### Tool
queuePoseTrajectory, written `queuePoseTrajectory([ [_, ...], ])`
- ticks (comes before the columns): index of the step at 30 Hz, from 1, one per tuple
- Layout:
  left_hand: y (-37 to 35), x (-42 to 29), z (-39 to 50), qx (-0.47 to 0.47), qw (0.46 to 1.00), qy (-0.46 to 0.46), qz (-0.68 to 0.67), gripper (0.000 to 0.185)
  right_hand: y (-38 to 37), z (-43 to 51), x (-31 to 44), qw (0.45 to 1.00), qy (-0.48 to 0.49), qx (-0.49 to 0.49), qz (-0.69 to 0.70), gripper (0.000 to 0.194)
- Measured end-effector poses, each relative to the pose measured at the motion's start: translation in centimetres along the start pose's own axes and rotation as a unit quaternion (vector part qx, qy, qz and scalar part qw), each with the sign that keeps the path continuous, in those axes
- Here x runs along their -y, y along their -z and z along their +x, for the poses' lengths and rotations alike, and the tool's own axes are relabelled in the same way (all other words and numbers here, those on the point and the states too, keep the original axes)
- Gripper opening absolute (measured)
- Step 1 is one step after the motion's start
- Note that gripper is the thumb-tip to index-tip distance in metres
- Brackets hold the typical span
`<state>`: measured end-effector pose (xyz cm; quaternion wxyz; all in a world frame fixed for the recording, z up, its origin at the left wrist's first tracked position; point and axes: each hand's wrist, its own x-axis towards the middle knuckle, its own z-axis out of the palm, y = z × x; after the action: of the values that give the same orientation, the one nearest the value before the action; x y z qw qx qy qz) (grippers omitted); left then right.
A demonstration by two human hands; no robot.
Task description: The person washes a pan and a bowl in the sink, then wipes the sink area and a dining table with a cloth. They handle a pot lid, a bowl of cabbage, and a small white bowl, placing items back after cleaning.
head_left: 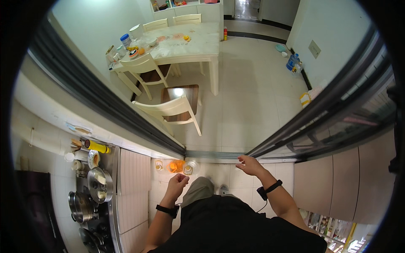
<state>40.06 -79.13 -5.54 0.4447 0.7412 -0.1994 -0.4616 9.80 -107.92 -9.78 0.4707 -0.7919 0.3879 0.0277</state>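
My left hand (176, 186) is loosely curled above the kitchen floor, thumb against the fingers, with nothing visible in it. Nearest to it, by the wall end, stand a clear plastic bottle (159, 165), an orange bottle (176, 166) and a larger clear bottle with a pale yellow cap (188, 168). My right hand (251, 165) hangs in the air, fingers bent and apart from the thumb, holding nothing. Beneath it in the view runs the metal sliding-door track (216, 154) across the doorway. Both wrists wear black straps with small devices.
On the left, a stainless steel pot (81, 207) and a pan with a lid (99, 185) occupy the stove counter. Dark sliding-door frames (316, 114) flank the doorway. Beyond are a cream chair (171, 109) and a dining table (202, 44). Blue water jugs (293, 61) stand by the right wall.
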Motion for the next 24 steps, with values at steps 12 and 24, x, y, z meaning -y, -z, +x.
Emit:
queuePoseTrajectory([
  [12,-6.4,-15.7,23.3,0.127,0.986,-0.048,0.093,0.027,11.2,18.1,3.0,0.998,0.009,0.025,-0.058,0.06],
  [24,-6.4,-29.3,37.9,0.161,0.979,-0.07,0.105,0.033,25.5,32.7,7.7,0.997,-0.017,-0.072,0.013,0.055],
])
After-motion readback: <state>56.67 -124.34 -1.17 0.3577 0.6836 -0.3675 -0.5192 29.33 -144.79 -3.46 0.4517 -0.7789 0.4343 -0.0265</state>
